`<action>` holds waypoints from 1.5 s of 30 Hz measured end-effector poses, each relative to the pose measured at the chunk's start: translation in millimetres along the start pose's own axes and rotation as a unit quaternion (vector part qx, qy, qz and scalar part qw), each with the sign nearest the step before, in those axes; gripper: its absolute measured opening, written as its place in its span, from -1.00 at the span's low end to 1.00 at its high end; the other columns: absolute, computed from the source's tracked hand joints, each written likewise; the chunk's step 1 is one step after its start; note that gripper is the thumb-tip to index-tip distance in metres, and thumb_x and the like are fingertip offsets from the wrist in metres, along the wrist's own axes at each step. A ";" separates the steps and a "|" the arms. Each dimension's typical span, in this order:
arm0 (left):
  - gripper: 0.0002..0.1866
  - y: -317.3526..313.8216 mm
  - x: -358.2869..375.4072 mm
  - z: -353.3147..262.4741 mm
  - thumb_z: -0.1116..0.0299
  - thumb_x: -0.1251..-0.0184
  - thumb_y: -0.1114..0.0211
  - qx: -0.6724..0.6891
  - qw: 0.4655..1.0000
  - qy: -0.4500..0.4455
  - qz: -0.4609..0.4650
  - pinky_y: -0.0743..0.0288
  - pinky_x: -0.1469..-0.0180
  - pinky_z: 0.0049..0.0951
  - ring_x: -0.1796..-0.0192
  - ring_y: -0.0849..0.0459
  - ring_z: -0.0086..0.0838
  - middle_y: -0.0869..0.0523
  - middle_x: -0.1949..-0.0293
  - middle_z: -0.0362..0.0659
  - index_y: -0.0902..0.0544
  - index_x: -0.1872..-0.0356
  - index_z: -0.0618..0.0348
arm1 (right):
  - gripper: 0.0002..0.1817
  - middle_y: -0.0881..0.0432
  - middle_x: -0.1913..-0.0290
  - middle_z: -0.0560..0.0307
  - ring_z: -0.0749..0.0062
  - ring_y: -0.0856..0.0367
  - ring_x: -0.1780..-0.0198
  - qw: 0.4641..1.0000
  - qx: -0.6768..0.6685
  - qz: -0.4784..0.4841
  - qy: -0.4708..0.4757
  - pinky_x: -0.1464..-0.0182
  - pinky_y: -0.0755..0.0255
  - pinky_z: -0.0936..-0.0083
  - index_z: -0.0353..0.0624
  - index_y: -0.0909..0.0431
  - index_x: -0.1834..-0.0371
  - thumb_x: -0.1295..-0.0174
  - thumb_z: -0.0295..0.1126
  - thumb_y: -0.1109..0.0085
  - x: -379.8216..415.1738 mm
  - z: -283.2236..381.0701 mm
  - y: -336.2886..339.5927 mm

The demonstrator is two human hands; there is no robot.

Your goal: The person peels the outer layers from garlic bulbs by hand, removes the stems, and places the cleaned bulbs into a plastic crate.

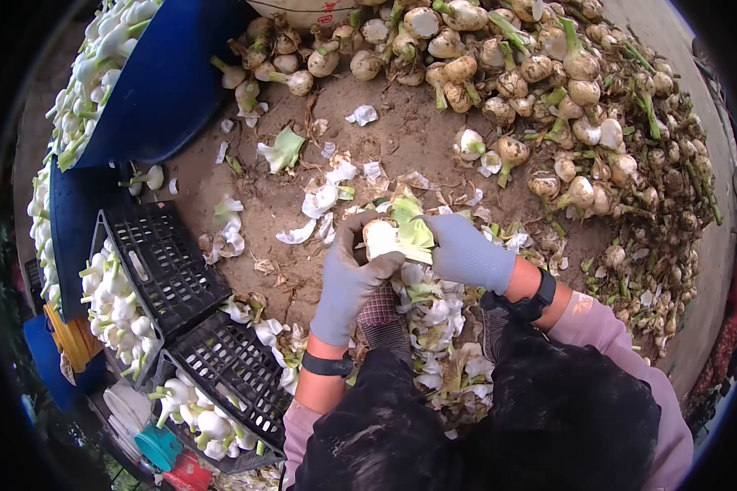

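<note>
A white garlic bulb (380, 240) with a short stem is in front of me, gripped between the thumb and fingers of my left hand (349, 270). My right hand (472, 255) pinches the pale green outer skin (416, 234), which is peeled partly away at the stem side. Both hands wear grey gloves, the left one's fingertips dark with dirt. Below them, between my legs, lies a heap of peeled garlic skins (436, 319).
Unpeeled, soil-covered garlic (581, 98) is piled at the back and right. Black crates (165, 266) of white, peeled garlic (119, 307) stand at the left. Blue tubs (151, 90) heaped with garlic are behind them. Loose skins (319, 200) litter the dirt floor (262, 204).
</note>
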State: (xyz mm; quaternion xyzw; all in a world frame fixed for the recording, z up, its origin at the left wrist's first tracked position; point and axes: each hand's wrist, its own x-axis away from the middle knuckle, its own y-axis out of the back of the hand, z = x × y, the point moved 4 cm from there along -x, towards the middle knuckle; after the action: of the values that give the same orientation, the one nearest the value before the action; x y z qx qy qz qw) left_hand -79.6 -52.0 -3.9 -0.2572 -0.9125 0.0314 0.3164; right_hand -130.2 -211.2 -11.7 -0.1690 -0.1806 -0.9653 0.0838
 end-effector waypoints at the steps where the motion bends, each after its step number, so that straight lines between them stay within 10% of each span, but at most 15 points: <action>1: -0.26 -2.3 -0.4 2.3 0.47 0.07 -0.49 0.003 1.000 0.002 0.001 -0.46 -0.12 -0.48 -0.04 -0.54 -0.48 -0.54 -0.01 -0.13 -0.36 -0.22 0.28 | -0.62 -0.63 0.30 -0.32 -0.18 -0.64 0.17 0.999 0.042 0.004 -0.005 0.16 -0.52 0.20 -0.35 -0.53 0.11 0.08 -0.55 -0.09 2.2 0.3 2.5; 3: -0.28 -9.7 -1.1 -6.1 0.49 0.13 -0.46 -0.232 0.964 -0.132 -0.005 -0.50 -0.08 -0.47 0.04 -0.62 -0.44 -0.59 0.04 -0.12 -0.40 -0.18 0.26 | -0.64 -0.64 0.31 -0.29 -0.18 -0.64 0.18 1.000 0.012 -0.012 0.024 0.18 -0.52 0.19 -0.34 -0.54 0.13 0.08 -0.53 -0.13 3.7 -7.0 2.5; 14: -0.24 -23.0 19.9 6.1 0.36 -0.09 -0.47 -0.065 0.994 0.029 0.080 -0.57 0.10 -0.52 0.18 -0.64 -0.55 -0.63 0.10 -0.19 -0.34 -0.35 0.21 | -0.64 -0.63 0.31 -0.13 -0.11 -0.61 0.26 0.923 0.297 -0.244 -0.009 0.21 -0.49 0.11 -0.12 -0.54 0.06 0.00 -0.44 -0.21 -34.4 -2.5 72.8; 16: -0.15 -14.7 16.3 18.7 0.35 -0.14 -0.44 -0.020 0.997 0.023 0.066 -0.55 0.02 -0.49 0.08 -0.64 -0.50 -0.61 -0.01 -0.12 -0.18 -0.44 0.22 | -0.61 -0.65 0.27 -0.06 -0.09 -0.62 0.27 0.928 0.368 -0.057 -0.022 0.17 -0.50 0.13 -0.08 -0.53 -0.05 -0.11 -0.37 -0.21 -21.4 1.0 57.9; 19: -0.10 -10.2 7.0 16.5 0.34 -0.12 -0.45 -0.101 0.989 -0.092 0.049 -0.51 -0.09 -0.44 0.00 -0.61 -0.45 -0.58 -0.06 -0.07 -0.13 -0.45 0.24 | -0.62 -0.67 0.21 -0.01 0.02 -0.66 0.25 0.942 0.269 -0.100 0.175 0.13 -0.52 0.18 -0.07 -0.55 -0.10 -0.18 -0.34 -0.20 -0.7 29.2 46.7; 23: -0.05 -12.9 2.5 14.4 0.45 -0.05 -0.48 -0.063 0.993 -0.005 0.098 -0.49 -0.15 -0.42 -0.08 -0.59 -0.38 -0.50 -0.18 0.00 -0.11 -0.46 0.24 | -0.68 -0.68 0.22 -0.03 0.16 -0.68 0.25 0.992 -0.003 0.106 0.069 0.14 -0.53 0.30 -0.13 -0.58 -0.03 -0.19 -0.41 -0.21 -5.2 8.9 24.1; 26: -0.23 -8.4 2.9 3.9 0.59 -0.15 -0.33 0.126 0.990 -0.036 0.048 -0.61 -0.06 -0.40 -0.13 -0.58 -0.30 -0.50 -0.16 0.00 -0.18 -0.40 0.26 | -0.80 -0.69 0.28 -0.10 0.10 -0.69 0.25 0.989 -0.117 0.016 -0.090 0.18 -0.53 0.34 -0.20 -0.65 0.18 -0.12 -0.47 -0.17 -2.8 0.2 23.1; 31: -0.61 -11.8 -8.8 21.1 0.45 -0.46 -0.11 0.315 0.949 -0.028 -0.022 -0.64 -0.05 -0.20 -0.09 -0.63 -0.30 -0.56 -0.11 0.02 -0.35 -0.24 0.34 | -0.83 -0.66 0.35 -0.06 0.05 -0.66 0.28 0.995 0.044 -0.066 0.052 0.23 -0.52 0.30 -0.14 -0.59 0.23 -0.09 -0.50 -0.13 9.7 14.6 8.7; 35: -0.71 -16.1 -3.6 15.0 0.27 -0.56 0.01 0.298 0.954 -0.033 -0.008 -0.63 -0.07 -0.20 -0.01 -0.66 -0.28 -0.60 -0.02 -0.02 -0.37 -0.14 0.19 | -0.81 -0.67 0.34 -0.03 0.04 -0.67 0.29 0.972 0.129 -0.198 0.005 0.25 -0.54 0.25 -0.10 -0.59 0.20 -0.10 -0.41 -0.15 8.1 14.8 34.6; 45: -0.80 -17.4 -0.7 35.3 0.38 -0.45 -0.17 0.103 0.987 -0.071 -0.103 -0.55 -0.06 -0.46 0.09 -0.55 -0.54 -0.45 -0.14 -0.04 -0.33 0.09 0.17 | -0.77 -0.65 0.49 -0.11 -0.01 -0.68 0.41 0.966 0.250 -0.066 -0.022 0.32 -0.53 0.19 -0.23 -0.54 0.30 0.03 -0.38 -0.20 -0.7 21.4 -1.9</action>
State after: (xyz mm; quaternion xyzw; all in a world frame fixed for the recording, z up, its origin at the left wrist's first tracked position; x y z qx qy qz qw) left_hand -107.9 -63.7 -28.6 -0.1249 -0.9461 0.1110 0.2774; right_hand -123.7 -201.3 6.2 -0.1515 -0.4282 -0.8891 0.0559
